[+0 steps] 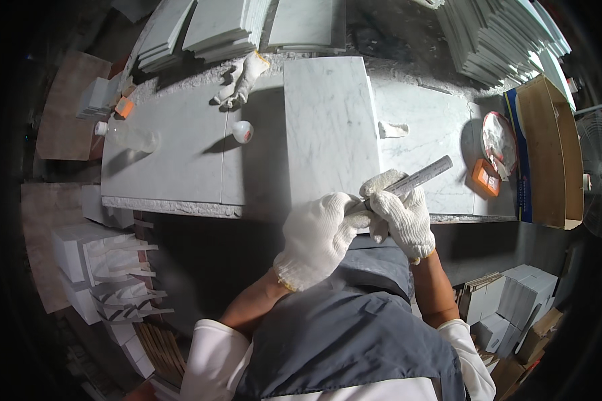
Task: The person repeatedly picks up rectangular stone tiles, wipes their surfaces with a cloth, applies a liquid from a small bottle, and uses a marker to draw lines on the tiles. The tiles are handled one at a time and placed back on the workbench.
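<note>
Both my hands wear white knitted gloves and meet above the near end of a grey-veined white marble slab (328,127). My right hand (403,214) is closed round a silver-grey marker pen (425,175), whose long barrel slants up to the right. My left hand (322,234) is closed too, its fingertips pinched at the pen's dark lower end. Gloved fingers partly hide that end. The slab lies lengthwise away from me on the pale stone worktop (180,160).
Left of the slab are a spare glove (244,80), a small white bottle (243,131) and a clear bottle (137,138). At right stand an orange box (486,177), a round red-rimmed item (499,140) and a cardboard box (548,154). Marble tile stacks (495,40) line the back.
</note>
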The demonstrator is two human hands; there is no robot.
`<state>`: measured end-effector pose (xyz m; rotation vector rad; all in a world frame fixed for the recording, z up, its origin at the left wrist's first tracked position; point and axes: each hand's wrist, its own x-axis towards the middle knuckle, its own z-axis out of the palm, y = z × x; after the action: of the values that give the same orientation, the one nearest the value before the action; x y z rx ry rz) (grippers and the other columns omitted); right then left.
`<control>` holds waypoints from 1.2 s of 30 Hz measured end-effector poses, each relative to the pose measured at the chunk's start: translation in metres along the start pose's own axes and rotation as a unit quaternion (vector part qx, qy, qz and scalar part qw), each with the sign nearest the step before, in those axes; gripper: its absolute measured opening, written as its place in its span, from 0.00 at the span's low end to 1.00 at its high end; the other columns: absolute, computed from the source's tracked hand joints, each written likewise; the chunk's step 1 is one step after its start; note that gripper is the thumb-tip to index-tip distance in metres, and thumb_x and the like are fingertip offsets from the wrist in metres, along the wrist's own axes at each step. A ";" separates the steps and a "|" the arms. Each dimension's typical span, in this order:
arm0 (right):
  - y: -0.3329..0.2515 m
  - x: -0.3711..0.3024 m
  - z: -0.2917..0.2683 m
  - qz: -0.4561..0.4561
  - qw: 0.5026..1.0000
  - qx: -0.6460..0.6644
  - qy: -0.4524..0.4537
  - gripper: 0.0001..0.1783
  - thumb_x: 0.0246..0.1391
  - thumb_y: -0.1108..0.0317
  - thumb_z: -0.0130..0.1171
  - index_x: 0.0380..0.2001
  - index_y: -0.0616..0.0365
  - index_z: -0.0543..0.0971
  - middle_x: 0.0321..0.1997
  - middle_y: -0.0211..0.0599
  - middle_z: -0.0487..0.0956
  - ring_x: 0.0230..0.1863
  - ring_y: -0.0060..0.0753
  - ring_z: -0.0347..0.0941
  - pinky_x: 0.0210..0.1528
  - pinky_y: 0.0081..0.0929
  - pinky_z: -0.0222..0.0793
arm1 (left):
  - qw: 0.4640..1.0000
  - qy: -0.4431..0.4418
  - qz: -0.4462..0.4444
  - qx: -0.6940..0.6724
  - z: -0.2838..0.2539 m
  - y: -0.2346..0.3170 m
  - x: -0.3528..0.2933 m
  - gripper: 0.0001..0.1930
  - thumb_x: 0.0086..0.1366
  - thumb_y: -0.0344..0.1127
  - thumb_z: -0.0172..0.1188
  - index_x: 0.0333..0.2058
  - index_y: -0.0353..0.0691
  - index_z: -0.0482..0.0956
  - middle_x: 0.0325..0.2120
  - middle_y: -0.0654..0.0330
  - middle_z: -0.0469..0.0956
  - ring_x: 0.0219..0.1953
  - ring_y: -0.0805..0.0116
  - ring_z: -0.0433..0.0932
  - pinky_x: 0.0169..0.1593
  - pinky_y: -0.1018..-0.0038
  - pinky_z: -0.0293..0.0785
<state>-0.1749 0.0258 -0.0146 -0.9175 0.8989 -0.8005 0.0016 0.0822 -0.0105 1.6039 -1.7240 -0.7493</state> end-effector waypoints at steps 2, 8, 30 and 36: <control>-0.001 0.001 -0.002 0.025 0.999 -0.003 0.038 0.16 0.64 0.59 0.65 0.42 0.63 0.79 0.24 0.33 0.79 0.15 0.20 0.72 0.15 0.17 0.68 | 1.000 0.011 -0.005 0.002 -0.005 -0.004 -0.002 0.14 0.69 0.46 0.63 0.42 0.40 0.80 0.30 0.53 0.82 0.32 0.50 0.83 0.35 0.62 0.79; -0.021 0.035 -0.017 -0.100 0.981 0.039 0.159 0.18 0.69 0.55 0.58 0.46 0.61 0.78 0.21 0.27 0.73 0.13 0.19 0.65 0.11 0.17 0.58 | 0.962 -0.016 -0.242 -0.122 -0.021 -0.022 -0.011 0.18 0.76 0.47 0.56 0.41 0.35 0.80 0.26 0.61 0.80 0.24 0.78 0.77 0.28 0.78 0.74; 0.027 0.184 0.029 -0.126 0.965 -0.229 0.004 0.22 0.64 0.62 0.66 0.57 0.58 0.77 0.35 0.33 0.84 0.29 0.21 0.82 0.28 0.20 0.80 | 0.961 0.159 0.198 0.106 0.022 -0.069 0.011 0.25 0.58 0.51 0.74 0.50 0.45 0.82 0.35 0.65 0.78 0.35 0.62 0.78 0.39 0.65 0.76; 0.024 0.191 0.025 -0.152 0.934 -0.324 0.012 0.22 0.65 0.59 0.65 0.57 0.58 0.77 0.34 0.35 0.85 0.28 0.21 0.82 0.27 0.19 0.79 | 0.961 0.157 0.202 0.105 0.024 -0.072 0.009 0.24 0.60 0.51 0.73 0.50 0.45 0.82 0.37 0.65 0.77 0.36 0.64 0.77 0.40 0.66 0.76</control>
<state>-0.0712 -0.1226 -0.0833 -1.6618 1.0801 -0.7853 0.0276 0.0667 -0.0811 1.3469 -1.8487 -0.1081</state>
